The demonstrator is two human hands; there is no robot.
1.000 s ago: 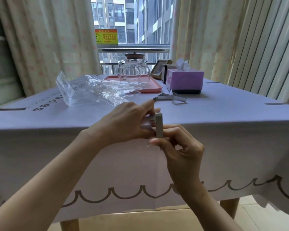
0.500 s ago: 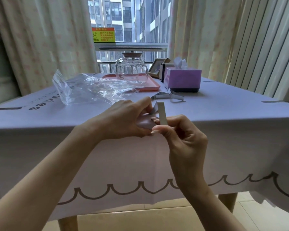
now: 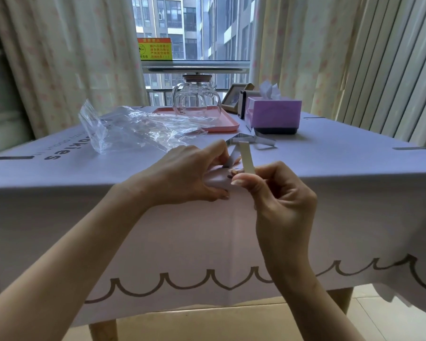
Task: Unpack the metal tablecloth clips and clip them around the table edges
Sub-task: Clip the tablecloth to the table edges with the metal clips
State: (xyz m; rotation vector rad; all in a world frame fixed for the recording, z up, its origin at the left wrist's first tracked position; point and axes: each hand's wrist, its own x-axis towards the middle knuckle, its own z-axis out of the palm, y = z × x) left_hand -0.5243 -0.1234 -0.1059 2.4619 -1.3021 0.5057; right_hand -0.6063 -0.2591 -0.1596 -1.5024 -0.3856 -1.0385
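- Lilac tablecloth (image 3: 207, 242) with one scalloped grey border hangs over the near table edge, filling the lower view.
- Two bare hands meet at that edge, at centre. The right hand (image 3: 278, 200) pinches the upright leg of one metal clip (image 3: 247, 158) between thumb and forefinger. The left hand (image 3: 190, 178), at 9 o'clock from it, curls its fingertips on the clip's lower leg and the cloth, seemingly to spread the clip open and steady the fabric so it slides onto the edge.
- Spare clips (image 3: 252, 142) lie loose just past the hands at 12 o'clock, within easy reach; they overlap, and look like two.
- One empty clear plastic bag (image 3: 138, 129) sits crumpled at 11 o'clock, probably the clips' packaging.
- One dark strip (image 3: 403, 148) at 3 o'clock and one (image 3: 10, 158) at 9 o'clock grip the side edges, likely clips already fitted.
- One purple tissue box (image 3: 273, 112) stands at 1 o'clock.
- One glass teapot (image 3: 194, 99) rests on one pink tray (image 3: 221, 124) at 12 o'clock, far side.
- Pale curtains frame a window beyond.
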